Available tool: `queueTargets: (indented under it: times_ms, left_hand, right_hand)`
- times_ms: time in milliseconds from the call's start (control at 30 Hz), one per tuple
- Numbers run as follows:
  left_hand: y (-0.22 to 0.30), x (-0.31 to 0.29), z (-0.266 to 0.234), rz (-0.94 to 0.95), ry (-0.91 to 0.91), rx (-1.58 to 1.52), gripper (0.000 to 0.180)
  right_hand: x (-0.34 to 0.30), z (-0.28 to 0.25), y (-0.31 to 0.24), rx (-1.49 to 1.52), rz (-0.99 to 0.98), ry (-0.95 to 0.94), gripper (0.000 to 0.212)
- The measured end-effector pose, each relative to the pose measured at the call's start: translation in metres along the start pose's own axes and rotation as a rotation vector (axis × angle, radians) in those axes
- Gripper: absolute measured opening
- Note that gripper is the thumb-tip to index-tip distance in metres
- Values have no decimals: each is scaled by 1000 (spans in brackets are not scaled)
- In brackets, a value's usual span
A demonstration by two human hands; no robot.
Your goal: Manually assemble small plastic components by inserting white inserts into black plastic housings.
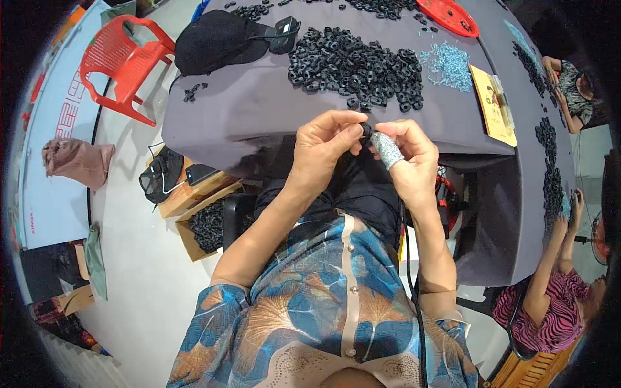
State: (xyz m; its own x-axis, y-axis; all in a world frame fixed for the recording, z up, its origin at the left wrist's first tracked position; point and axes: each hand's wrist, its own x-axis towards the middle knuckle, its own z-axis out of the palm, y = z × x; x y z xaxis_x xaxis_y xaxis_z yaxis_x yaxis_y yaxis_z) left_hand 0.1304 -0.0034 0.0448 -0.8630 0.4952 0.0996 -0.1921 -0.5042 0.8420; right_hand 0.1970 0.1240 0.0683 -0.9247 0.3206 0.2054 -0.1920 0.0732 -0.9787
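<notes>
Between my two hands, just over the table's near edge, is a small black plastic part [367, 130]. My left hand [331, 139] pinches it from the left with thumb and forefinger. From the other side, my right hand [409, 155] grips the same piece; a silvery wrap [388, 151] covers its thumb. Fingers hide most of the part, so its exact shape cannot be made out. Just beyond my hands, a large heap of similar black parts [352, 68] lies on the grey tablecloth [252, 123]. Right of that heap is a pile of small light-blue pieces [447, 66].
A black cap [220, 42] and a small black device [283, 35] sit at back left. A yellow booklet [493, 107] lies to the right, a red tray [451, 16] beyond. Left are a red chair [123, 68] and a carton of black parts [206, 226]. Two people work along the right side.
</notes>
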Motion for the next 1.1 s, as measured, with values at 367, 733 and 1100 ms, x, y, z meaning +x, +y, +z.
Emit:
queueTargets:
  times_ms: [367, 733, 1100]
  left_hand:
    - [-1, -1, -3, -13, 2, -26, 16]
    - [-8, -2, -3, 19, 33, 88, 16]
    - [-10, 3, -8, -131, -4, -168, 20]
  right_hand:
    - [4, 0, 2, 193, 137, -50, 14]
    - [4, -1, 9, -55, -25, -11, 19]
    - [9, -4, 14, 252, 118, -44, 16]
